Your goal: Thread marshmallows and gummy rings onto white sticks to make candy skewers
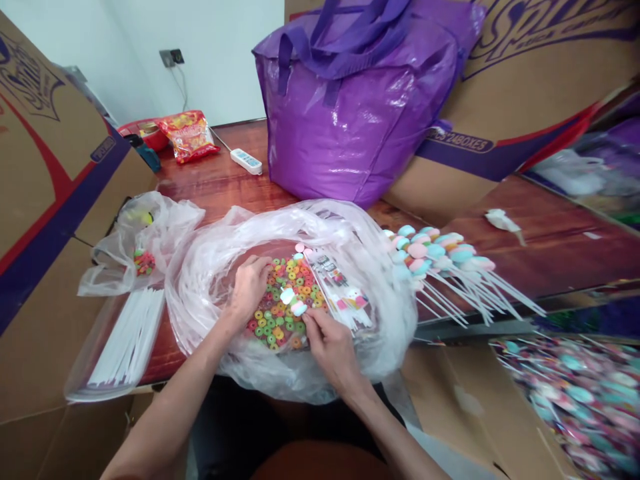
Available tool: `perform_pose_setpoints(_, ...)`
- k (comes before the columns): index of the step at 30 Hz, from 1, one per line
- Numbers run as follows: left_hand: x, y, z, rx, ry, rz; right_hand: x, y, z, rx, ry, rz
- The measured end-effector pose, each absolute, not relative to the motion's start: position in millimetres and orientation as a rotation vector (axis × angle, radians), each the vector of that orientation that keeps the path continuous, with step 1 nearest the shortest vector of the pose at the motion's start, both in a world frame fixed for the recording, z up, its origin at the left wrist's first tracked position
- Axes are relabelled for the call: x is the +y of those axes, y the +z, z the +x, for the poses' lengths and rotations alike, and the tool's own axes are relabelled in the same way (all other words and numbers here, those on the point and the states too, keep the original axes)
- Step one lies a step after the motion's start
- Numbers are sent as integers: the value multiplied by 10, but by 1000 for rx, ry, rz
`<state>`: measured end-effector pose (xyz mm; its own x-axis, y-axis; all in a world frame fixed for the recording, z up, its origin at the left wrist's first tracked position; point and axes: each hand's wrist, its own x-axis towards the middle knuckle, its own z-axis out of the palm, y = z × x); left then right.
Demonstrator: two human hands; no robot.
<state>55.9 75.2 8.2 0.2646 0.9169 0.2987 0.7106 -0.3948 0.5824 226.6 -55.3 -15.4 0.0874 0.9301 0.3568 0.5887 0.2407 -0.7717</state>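
Observation:
Loose ring-shaped cereal pieces (280,320) in red, orange, yellow and green lie inside a wide, crumpled clear plastic bag (195,293). At the left edge of the rings is my left hand (251,287), its fingers bent together; what they pinch, if anything, is hidden. My right hand (330,340) pinches the near end of a marshmallow stick (299,308), held over the rings, with pastel blue and white marshmallows along it. Most of its stick is not visible. Printed packets with white sticks (337,287) rest inside the bag, right of the rings.
White sticks (129,337) lie at the left table edge beside a small plastic bag (150,250). Finished-looking marshmallow sticks (440,250) are piled on the right. A purple bag (350,107) and cartons (540,87) stand behind; an open box (585,400) holds many wrapped sticks.

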Motion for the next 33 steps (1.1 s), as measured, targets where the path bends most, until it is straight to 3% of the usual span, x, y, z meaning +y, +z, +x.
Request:
perform_pose_setpoints(5, 755, 95, 547, 1424, 678, 2367, -557, -155, 2264, -1609, 482, -1442)
perform_pose_setpoints(9, 788, 83, 516, 1419, 765, 2259, -563, -131, 2268, -1598, 513, -1456)
perform_pose_setpoints(14, 708, 95, 503, 1338, 1066, 1602, -532, -50, 2259, -1568, 549, -1445)
perform_pose_setpoints(19, 434, 169, 545, 1163, 1100, 1077, -483, 27, 2202, -1542, 572, -1445)
perform_pose_setpoints(33, 264, 137, 581, 1259, 1178, 1134, -511, -3, 2165, -1537, 609, -1417)
